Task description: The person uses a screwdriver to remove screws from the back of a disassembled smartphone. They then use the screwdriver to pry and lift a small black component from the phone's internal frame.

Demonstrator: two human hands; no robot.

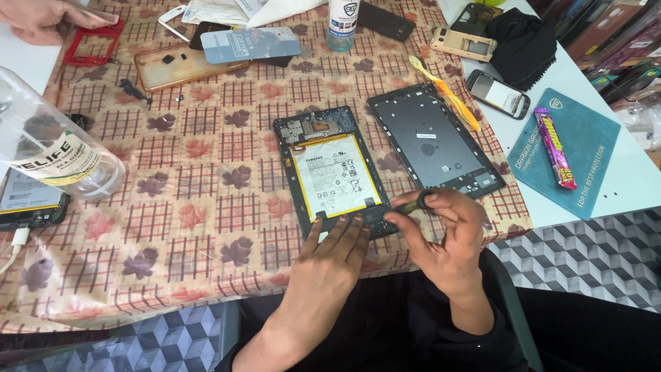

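Pinching a small dark screwdriver [415, 202] between thumb and fingertips, my right hand [447, 234] is angling its tip down at the bottom edge of the opened tablet [330, 172]. I am spreading my left hand [337, 251] flat, fingertips pressing on that same edge, seemingly to keep the tablet from sliding on the table [206, 207]. The removed back cover [434, 141] is lying just beside it, with orange tweezers [447, 96] along its far side.

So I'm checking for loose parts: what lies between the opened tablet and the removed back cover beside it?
In the head view, only a narrow strip of the patterned tablecloth shows between the opened tablet and the back cover; no loose parts visible there.
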